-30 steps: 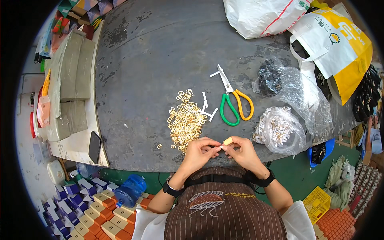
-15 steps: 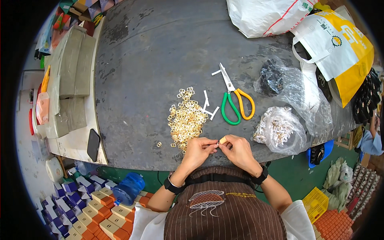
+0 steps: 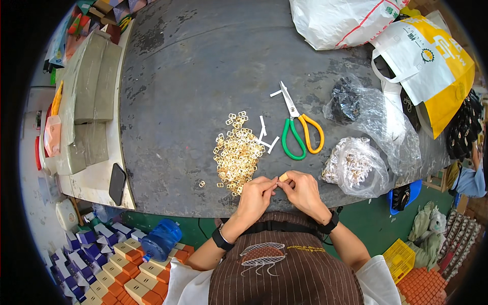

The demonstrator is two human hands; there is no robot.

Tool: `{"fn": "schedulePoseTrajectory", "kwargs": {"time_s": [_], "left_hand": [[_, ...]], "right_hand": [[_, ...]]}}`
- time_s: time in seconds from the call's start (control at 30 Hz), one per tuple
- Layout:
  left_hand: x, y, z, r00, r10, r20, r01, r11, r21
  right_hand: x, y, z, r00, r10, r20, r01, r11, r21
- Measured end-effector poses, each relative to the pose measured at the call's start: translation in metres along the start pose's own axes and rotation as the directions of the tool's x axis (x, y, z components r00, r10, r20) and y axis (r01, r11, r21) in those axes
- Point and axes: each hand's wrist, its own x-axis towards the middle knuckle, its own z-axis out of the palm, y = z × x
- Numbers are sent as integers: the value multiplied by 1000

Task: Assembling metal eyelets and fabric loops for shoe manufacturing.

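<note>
My left hand (image 3: pixel 254 196) and my right hand (image 3: pixel 302 191) meet at the fingertips over the near edge of the dark table. Both are closed in a pinch, and whatever small piece lies between them is too hidden to name. A tan cover (image 3: pixel 283 177) wraps the tip of a right-hand finger. Just beyond my left hand spreads a heap of small gold buckles (image 3: pixel 237 157), with one loose buckle (image 3: pixel 202 183) off to its left. White strips (image 3: pixel 262 126) lie beside the heap. Scissors (image 3: pixel 293 122) with green and yellow handles rest further out, blades slightly apart.
Right of my hands sits a clear bag (image 3: pixel 358 165) of small white-and-gold pieces. Behind it are crumpled plastic (image 3: pixel 389 119), a yellow-white bag (image 3: pixel 432 66) and a white sack (image 3: pixel 343 23). A phone (image 3: pixel 117 184) lies left. Below stand a blue water jug (image 3: pixel 161 239) and boxes (image 3: pixel 114 274).
My left hand has shifted slightly to the right, its wrist turned closer in toward my right hand. The dark bit seen between the fingertips is now hidden. My right hand stays nearly in place.
</note>
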Motion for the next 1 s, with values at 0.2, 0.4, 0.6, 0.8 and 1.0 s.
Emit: {"fn": "schedulePoseTrajectory", "kwargs": {"time_s": [0.2, 0.4, 0.6, 0.8, 1.0], "left_hand": [[1, 0, 3, 986, -157, -59, 143, 970, -195], [6, -5, 0, 939, -342, 36, 332, 875, -353], [6, -18, -4, 927, -352, 128, 366, 782, -505], [9, -18, -6, 898, -404, 175, 430, 720, -544], [8, -21, -4, 910, -385, 152, 406, 763, -502]], "right_hand": [[5, 2, -1, 998, 61, 26, -62, 998, 5], [6, -5, -4, 994, 92, 63, -90, 996, -24], [8, -10, -3, 995, 84, 46, -80, 993, -88], [8, -12, -1, 996, 87, 36, -81, 986, -147], [8, -9, 2, 999, 33, 9, -31, 983, -183]]}}
